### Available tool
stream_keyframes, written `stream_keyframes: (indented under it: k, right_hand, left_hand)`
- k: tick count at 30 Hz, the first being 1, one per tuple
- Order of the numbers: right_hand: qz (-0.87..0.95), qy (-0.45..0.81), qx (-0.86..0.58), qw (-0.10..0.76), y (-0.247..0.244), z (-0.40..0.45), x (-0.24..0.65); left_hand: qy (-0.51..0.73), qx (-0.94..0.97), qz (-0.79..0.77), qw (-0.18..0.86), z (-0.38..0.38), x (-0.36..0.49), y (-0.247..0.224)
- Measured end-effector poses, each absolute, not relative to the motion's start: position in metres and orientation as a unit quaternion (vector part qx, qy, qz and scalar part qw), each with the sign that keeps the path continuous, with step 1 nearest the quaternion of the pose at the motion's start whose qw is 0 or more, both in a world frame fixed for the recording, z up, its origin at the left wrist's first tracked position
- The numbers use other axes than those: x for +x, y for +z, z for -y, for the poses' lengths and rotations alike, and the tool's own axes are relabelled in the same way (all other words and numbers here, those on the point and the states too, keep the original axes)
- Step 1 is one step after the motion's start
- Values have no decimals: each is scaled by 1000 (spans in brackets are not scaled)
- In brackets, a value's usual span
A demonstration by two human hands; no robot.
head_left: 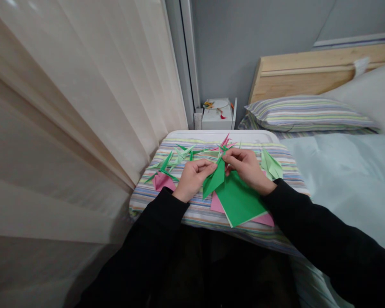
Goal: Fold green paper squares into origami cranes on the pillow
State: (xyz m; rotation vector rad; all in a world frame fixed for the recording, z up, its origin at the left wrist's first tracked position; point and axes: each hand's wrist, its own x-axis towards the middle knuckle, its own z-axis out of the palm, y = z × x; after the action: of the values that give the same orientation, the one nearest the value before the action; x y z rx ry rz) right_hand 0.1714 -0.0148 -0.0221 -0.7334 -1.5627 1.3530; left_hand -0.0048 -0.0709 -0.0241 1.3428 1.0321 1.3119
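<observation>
A dark green piece of folded origami paper is held up between my two hands, its wide end pointing down toward me. My left hand pinches its left edge with thumb and forefinger. At the upper tip, my right hand closes thumb and fingers on the same paper. Beneath the right hand lie flat green sheets over pink sheets. Folded paper cranes in light green, dark green and pink sit beyond and left of my hands.
A striped cloth covers the small white table. A pink folded piece lies at left, a light green one at right. A curtain hangs close on the left; a bed stands right. Behind is a white cabinet.
</observation>
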Motion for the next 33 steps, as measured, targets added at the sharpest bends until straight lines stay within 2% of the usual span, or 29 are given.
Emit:
stream_keyframes:
  k: [11,21,33]
  right_hand:
    - [632,555,-302,448,-25,14,170]
    - [652,567,-269,424,-21,17,166]
    - [607,572,-312,455,-29,14,165]
  left_hand:
    - [548,525,-430,488,71,-4,-25]
    - [559,530,-457,445,71,0,-29]
    - [555,531,-453,452,70,0,-26]
